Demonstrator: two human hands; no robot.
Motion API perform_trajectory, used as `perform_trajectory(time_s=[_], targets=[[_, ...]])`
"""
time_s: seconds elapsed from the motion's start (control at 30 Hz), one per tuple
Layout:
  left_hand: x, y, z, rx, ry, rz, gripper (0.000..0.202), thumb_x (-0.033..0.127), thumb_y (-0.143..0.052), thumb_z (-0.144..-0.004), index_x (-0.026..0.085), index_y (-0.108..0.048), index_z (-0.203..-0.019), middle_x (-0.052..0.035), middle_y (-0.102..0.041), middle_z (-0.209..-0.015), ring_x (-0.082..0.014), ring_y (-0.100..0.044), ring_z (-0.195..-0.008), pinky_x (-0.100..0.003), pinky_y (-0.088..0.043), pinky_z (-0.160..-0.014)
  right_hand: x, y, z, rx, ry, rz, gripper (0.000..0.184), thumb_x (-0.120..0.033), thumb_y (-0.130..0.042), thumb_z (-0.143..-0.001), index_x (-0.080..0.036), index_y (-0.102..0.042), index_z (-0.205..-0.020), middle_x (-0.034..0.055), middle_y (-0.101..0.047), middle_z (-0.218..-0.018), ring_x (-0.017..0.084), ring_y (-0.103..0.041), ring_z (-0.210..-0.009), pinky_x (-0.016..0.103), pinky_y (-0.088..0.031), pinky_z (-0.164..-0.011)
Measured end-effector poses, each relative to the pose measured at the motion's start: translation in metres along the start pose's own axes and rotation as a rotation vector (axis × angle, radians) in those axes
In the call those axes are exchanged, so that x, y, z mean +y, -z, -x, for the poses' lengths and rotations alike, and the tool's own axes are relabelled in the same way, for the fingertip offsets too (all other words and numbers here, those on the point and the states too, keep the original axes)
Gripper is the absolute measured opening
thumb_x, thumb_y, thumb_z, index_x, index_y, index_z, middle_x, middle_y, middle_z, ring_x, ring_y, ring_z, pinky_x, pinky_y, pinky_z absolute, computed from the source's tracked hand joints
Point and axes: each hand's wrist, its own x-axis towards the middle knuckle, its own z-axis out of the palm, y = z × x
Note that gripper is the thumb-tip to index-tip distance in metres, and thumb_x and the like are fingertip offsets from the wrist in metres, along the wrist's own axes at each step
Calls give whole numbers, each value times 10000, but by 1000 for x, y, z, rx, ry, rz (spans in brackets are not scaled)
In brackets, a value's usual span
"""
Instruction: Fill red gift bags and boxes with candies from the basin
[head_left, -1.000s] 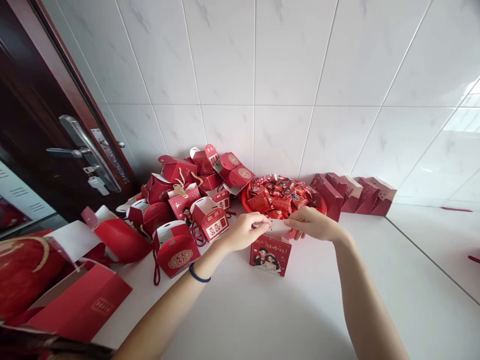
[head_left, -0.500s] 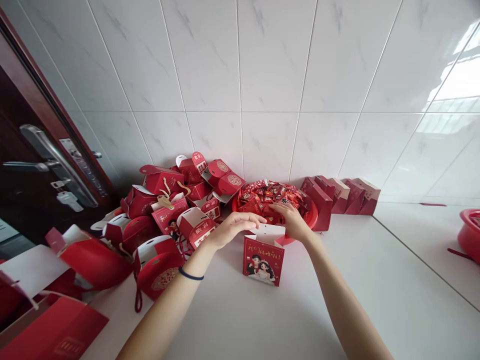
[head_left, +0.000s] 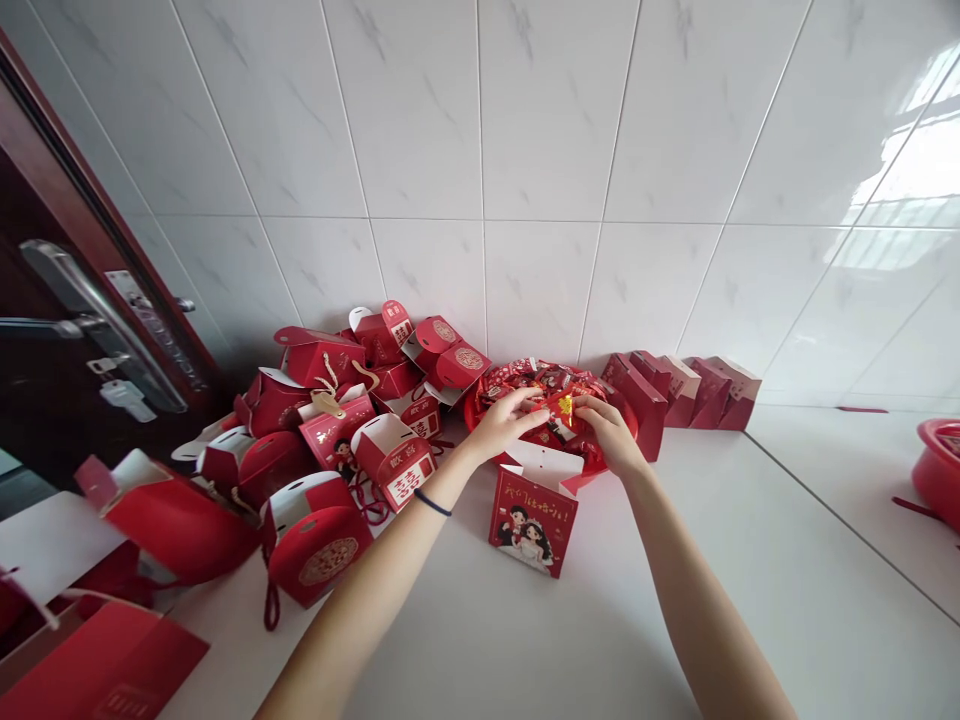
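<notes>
Currently left hand (head_left: 511, 425) and right hand (head_left: 611, 435) fingers pinch one packet (head_left: 561, 412) toward the basin's (head_left: 631, 428) near edge, probably steadying it.

Left hand (head_left: 504, 424), right hand (head_left: 609, 432), red packet (head_left: 561, 415) between

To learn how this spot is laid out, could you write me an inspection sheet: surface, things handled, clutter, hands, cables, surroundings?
Surface: smooth white tabletop, dark seam at right.
Things handled: shiny red-and-gold wrapped packet, over a round red plastic bowl of red-wrapped pieces; open red cardboard box with cartoon couple stands in front.
Clutter: jumbled red cardboard boxes at left; row of red-and-pink cardboard boxes at right.
Hands: left hand and right hand, bare, holding the packet.
Cables: nothing seen.
Surroundings: pale marbled tile wall; dark door with metal handle and keys.
</notes>
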Motion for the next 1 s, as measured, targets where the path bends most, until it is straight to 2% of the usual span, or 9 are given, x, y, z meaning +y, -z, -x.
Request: perform_trajectory(time_s=[0.17,0.23,0.33,0.47,0.6,0.73,0.87,0.93,1.0], targets=[[-9,1,-8,-125,48,102,398,329,-816,-717,142,-763,-1065,-109,-773,-1085,-267,-688,-1059,-377,-518,-956,-9,-2,7,-88,19,-24,425,-551,-724,-732,-195,-689,-962,56,-717,-921,205,-654,-810,310,-535,-680],[-13,3,-8,-116,38,156,386,345,-824,-702,142,-779,-1028,-106,-781,-1077,-272,-690,-1062,-373,-517,-953,-10,-1,8,-132,-3,-47,485,-533,-805,-682,-192,-679,-1003,48,-720,-880,200,-650,-801,308,-518,-696],[-17,4,-6,-44,63,253,395,375,-826,-694,152,-785,-1018,-88,-788,-1047,-261,-698,-1030,-357,-533,-907,-8,-1,7,-143,-28,-81,500,-514,-875,-608,-180,-676,-922,30,-698,-811,179,-627,-745,297,-497,-664],[-16,2,-5,-6,114,354,393,346,-863,-655,174,-791,-1001,-54,-788,-1006,-211,-704,-925,-312,-548,-830,-8,-1,5,-139,1,-127,453,-498,-907,-572,-167,-696,-798,16,-683,-805,150,-606,-737,278,-487,-681],[-17,1,-6,34,162,429,383,357,-894,-607,161,-793,-921,-47,-777,-918,-180,-690,-823,-285,-554,-747,-9,-2,7,-145,7,-150,447,-542,-888,-602,-158,-699,-730,4,-657,-705,126,-575,-634,266,-475,-605],[-19,1,-9,67,160,422,372,385,-907,-593,156,-784,-860,-41,-756,-880,-167,-679,-824,-263,-555,-735,-8,-2,7,-153,11,-182,438,-551,-883,-614,-164,-690,-686,-7,-644,-646,114,-561,-564,263,-496,-562],[-19,1,-6,-9,117,409,390,430,-886,-633,164,-784,-900,-52,-769,-914,-193,-703,-873,-291,-565,-790,-7,-2,7,-134,9,-199,411,-534,-893,-601,-180,-714,-710,-1,-680,-681,127,-591,-562,270,-528,-549],[-17,0,-4,-62,113,398,374,389,-890,-641,159,-784,-916,-60,-782,-918,-206,-718,-879,-308,-562,-826,-7,-2,7,-161,13,-198,397,-528,-887,-613,-186,-736,-745,9,-704,-723,144,-620,-600,278,-543,-562],[-15,-1,-3,-62,128,411,356,329,-890,-634,152,-784,-924,-65,-791,-910,-219,-732,-874,-317,-564,-838,-7,-3,8,-181,22,-197,379,-522,-876,-633,-188,-745,-755,14,-710,-741,161,-643,-639,290,-558,-592]])
